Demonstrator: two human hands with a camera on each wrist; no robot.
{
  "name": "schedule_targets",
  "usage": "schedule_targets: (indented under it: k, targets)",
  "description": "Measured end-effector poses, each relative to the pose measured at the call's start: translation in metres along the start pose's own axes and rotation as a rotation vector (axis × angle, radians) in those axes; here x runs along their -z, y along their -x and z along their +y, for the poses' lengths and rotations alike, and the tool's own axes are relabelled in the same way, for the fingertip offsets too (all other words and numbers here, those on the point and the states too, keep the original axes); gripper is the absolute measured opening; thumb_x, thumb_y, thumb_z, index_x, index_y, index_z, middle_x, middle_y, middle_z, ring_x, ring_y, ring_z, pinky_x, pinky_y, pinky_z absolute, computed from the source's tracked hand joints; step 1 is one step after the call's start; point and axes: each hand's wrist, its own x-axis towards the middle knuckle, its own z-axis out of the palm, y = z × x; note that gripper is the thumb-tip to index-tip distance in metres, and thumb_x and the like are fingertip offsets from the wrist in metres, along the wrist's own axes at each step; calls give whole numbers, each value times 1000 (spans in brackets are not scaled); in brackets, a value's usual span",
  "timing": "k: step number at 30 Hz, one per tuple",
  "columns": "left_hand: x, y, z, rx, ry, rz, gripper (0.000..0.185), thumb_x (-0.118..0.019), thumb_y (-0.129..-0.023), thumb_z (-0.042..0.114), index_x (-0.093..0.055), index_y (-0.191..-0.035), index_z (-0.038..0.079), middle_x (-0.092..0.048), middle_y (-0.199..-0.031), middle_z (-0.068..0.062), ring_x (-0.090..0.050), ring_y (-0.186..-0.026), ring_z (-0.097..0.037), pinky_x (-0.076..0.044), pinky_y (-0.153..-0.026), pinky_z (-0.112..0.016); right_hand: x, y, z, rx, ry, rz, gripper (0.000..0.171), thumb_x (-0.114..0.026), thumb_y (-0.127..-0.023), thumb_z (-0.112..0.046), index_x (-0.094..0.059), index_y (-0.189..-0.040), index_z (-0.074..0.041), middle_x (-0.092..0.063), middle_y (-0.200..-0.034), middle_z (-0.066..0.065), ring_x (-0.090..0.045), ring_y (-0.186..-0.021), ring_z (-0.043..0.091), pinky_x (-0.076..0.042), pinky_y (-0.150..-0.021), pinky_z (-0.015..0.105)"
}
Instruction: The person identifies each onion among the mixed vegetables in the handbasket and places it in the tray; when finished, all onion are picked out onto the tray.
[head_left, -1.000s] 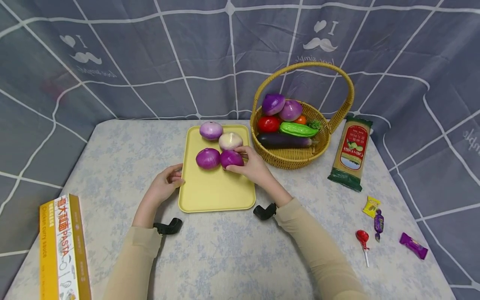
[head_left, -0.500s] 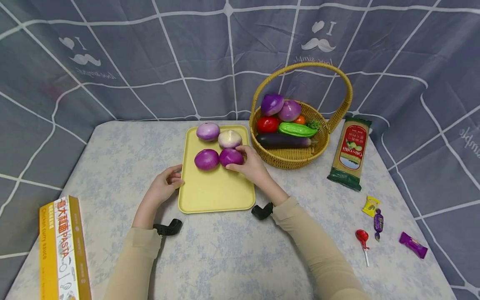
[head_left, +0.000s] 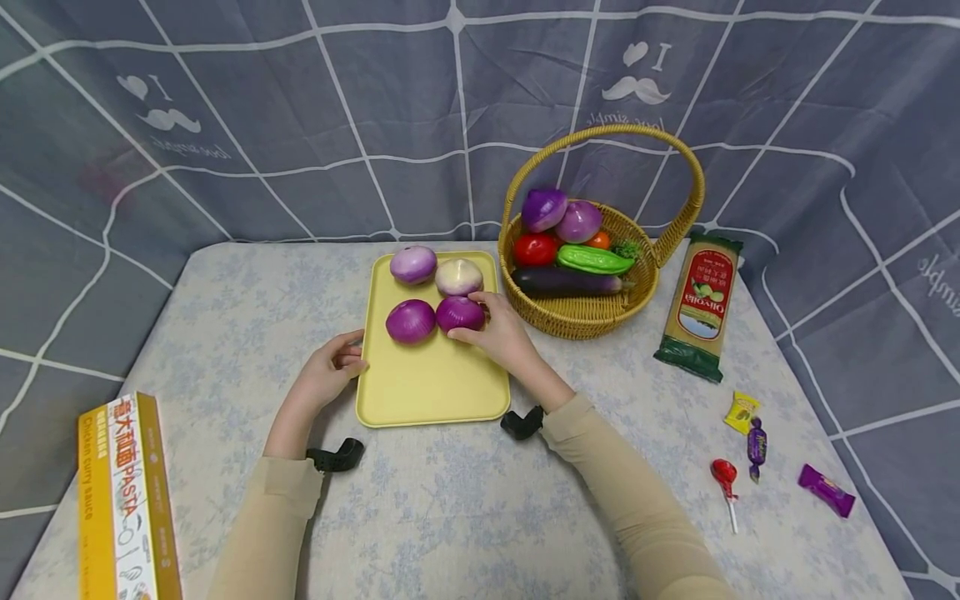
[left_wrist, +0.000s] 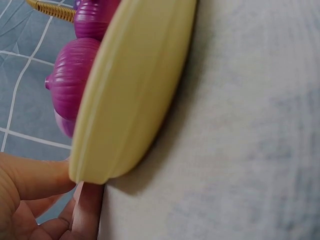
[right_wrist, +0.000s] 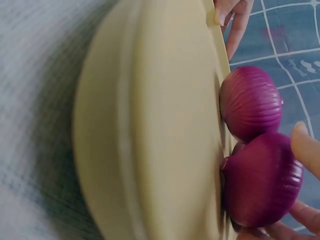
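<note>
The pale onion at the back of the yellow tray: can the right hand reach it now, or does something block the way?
Probably yes. The right hand holds a dark purple onion, and the pale onion lies just behind that one on the yellow tray. Nothing stands between them, but the hand must first let go.

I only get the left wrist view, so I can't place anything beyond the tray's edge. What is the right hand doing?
Observer: The right hand holds a dark purple onion on the yellow tray, thumb and fingers curled round it.
Operator: How many onions are on the tray?
Observer: Four: that one, another dark purple onion beside it, a pale purple onion and a whitish onion behind.
Operator: And the wicker bit at my top edge?
Observer: That is a wicker basket right of the tray, holding two more onions, a tomato, an eggplant and a green vegetable.
</note>
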Motion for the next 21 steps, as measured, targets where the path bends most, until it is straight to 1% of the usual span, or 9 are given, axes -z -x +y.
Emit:
schedule_targets:
  k: [4,6,9,13,16,21]
  targets:
    - [0,0,0,2,1,-1,57,-54,-101,8,-33,-154,8,-52,-129,-22,-53,-112,-29,-48,-81,-23,2,3,-3,17,16,-5,72,-82,-81,-34,-51,-141,-7,-49,-143,15,-48,-132,30,-39,-112,46]
    - [0,0,0,4,1,-1,57,-54,-101,9,-33,-154,8,-52,-129,-22,-53,-112,-29,-48,-81,-24,3,4,-4,27,19,-6,72,-81,-82,-34,-50,-141,-7,-49,-143,14,-48,-133,30,-38,-113,46]
    - [0,0,0,8,2,-1,58,-54,-101,9,-33,-154,8,-52,-129,-21,-53,-111,-28,-48,-82,-25,7,7,-6,49,31,1,68,-80,-83,-34,-52,-139,-8,-51,-141,12,-49,-132,31,-39,-111,46]
    - [-1,0,-1,5,2,-3,58,-54,-101,9,-33,-154,8,-52,-129,-20,-53,-110,-26,-48,-81,-24,17,9,-10,91,22,30,57,-79,-85,-31,-58,-133,-8,-56,-134,11,-54,-126,32,-45,-106,45]
    - [-2,0,-1,6,4,-5,58,-54,-101,9,-33,-154,8,-52,-129,-20,-53,-109,-25,-48,-80,-23,27,9,-13,117,-5,47,51,-78,-86,-28,-62,-128,-6,-60,-129,12,-56,-122,32,-47,-105,42]
    - [-1,0,-1,3,2,-5,58,-55,-101,9,-33,-154,8,-52,-129,-21,-53,-111,-28,-48,-80,-23,50,6,-17,139,-48,93,43,-77,-87,-23,-65,-124,-4,-63,-123,16,-59,-118,32,-48,-104,42]
